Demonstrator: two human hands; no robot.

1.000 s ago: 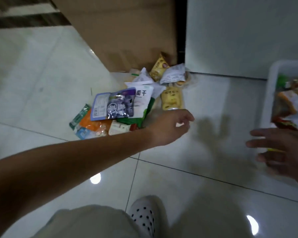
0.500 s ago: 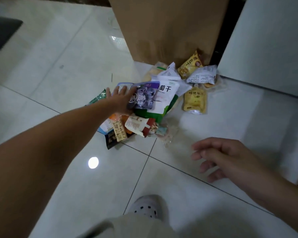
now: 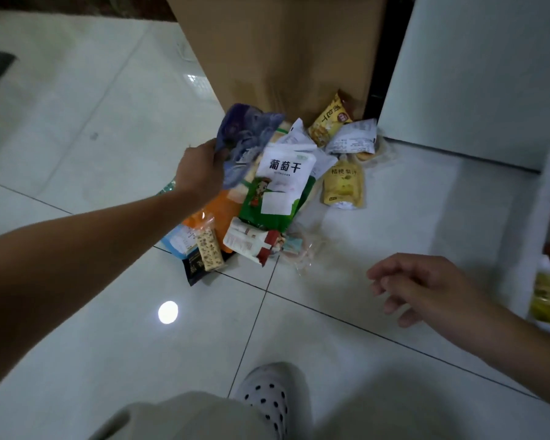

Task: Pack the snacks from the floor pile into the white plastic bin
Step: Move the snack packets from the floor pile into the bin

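A blurred purple pouch (image 3: 248, 138) is held tilted above the far left of the snack pile (image 3: 267, 217), pinched at its lower left edge by the left hand (image 3: 200, 169). In the pile, a white pouch with black characters (image 3: 285, 168) is laid over a green packet (image 3: 267, 208). A yellow pouch (image 3: 343, 185) lies flat to the right. At the near edge a nut bar (image 3: 208, 249) and a white-and-red packet (image 3: 251, 244) are seen. The white plastic bin (image 3: 540, 223) is cut off at the right edge, with packets inside.
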